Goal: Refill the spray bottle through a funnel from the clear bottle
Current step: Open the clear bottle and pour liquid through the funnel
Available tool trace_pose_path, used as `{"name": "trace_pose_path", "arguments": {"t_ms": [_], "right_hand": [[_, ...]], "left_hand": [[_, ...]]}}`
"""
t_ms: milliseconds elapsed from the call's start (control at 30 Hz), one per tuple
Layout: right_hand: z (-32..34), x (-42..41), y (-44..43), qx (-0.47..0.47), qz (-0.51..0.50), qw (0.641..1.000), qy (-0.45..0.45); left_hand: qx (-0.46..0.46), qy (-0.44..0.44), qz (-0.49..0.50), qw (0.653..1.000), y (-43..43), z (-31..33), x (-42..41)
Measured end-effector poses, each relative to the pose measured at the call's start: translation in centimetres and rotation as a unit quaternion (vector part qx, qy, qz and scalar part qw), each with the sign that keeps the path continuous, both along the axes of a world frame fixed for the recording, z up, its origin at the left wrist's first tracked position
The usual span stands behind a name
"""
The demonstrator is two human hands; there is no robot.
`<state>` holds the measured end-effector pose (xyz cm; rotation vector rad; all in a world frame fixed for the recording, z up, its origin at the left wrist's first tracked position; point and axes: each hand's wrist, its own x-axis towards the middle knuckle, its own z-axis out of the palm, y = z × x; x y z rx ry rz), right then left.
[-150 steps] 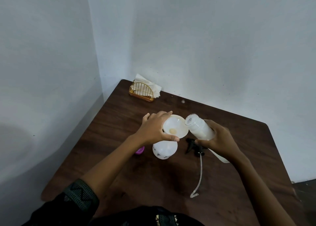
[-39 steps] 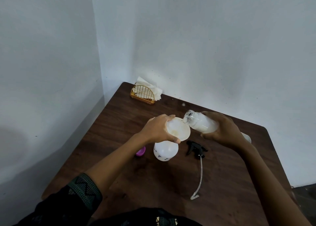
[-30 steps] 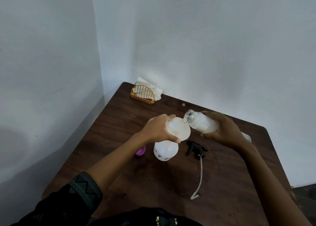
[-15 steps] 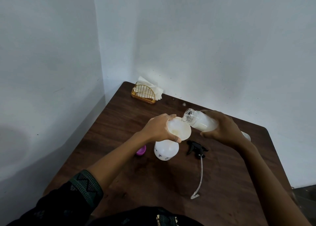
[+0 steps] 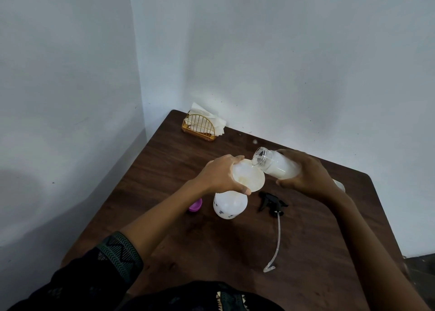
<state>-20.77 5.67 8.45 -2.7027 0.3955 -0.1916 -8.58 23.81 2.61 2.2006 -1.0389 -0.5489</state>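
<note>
Fingers of my left hand [image 5: 223, 176] curl round one pale funnel [image 5: 250, 180] atop one white spray bottle [image 5: 229, 205], upright on the table [image 5: 211, 252]. My right hand [image 5: 306, 174] clamps one clear bottle [image 5: 275, 166], tilted, milky inside, mouth at the funnel's rim.

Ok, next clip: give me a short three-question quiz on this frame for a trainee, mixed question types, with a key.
1. Multiple choice: which hand grips the funnel above the spray bottle? A left, B right, C neither.
2. True or false: the black trigger head is screwed onto the spray bottle.
3. Fill in: the right hand tips the ___ over the funnel's rim.
Key: 1 A, the left hand. 2 False, it lies on the table to the right of the spray bottle. 3 clear bottle.
</note>
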Motion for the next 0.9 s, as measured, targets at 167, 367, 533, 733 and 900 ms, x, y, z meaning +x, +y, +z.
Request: {"name": "trace_pose_path", "arguments": {"t_ms": [167, 367, 533, 733, 900], "right_hand": [[0.09, 0.15, 0.17, 0.002, -0.001, 1.000, 0.002], [0.02, 0.31, 0.15, 0.003, 0.003, 1.000, 0.004], [-0.08, 0.47, 0.18, 0.004, 0.007, 1.000, 0.009], [-0.20, 0.70, 0.52, 0.013, 0.014, 1.000, 0.008], [-0.22, 0.78, 0.90, 0.022, 0.014, 1.000, 0.004]], "left_hand": [[0.001, -0.005, -0.004, 1.000, 0.01, 0.05, 0.03], [0.003, -0.004, -0.004, 1.000, -0.05, 0.01, 0.10], [0.001, -0.005, -0.004, 1.000, -0.03, -0.06, 0.07], [-0.002, -0.007, -0.007, 1.000, 0.06, 0.00, 0.02], [-0.011, -0.009, -0.006, 1.000, 0.14, 0.14, -0.13]]}}
